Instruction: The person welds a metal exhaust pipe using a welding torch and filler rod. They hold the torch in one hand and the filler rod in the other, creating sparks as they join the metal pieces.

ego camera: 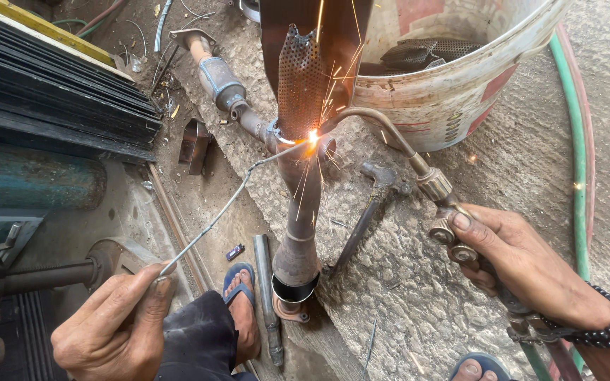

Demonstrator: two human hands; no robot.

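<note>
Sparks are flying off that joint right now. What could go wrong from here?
1. Sparks spray from the glowing joint toward the sandalled foot just below; bare skin could get burned.
2. The left hand holds the thin filler rod bare; heat may travel up it.
3. The green hose lies near landing sparks and could be scorched.

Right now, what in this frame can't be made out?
- Joint on the pipe: head view, washed out by flame glare and sparks.
- Bucket contents: mostly hidden by its wall, cut off by top edge.
- Torch hoses: run off bottom edge under right hand.
- Left hand: grip on filler rod clear; wrist cut off.
</note>
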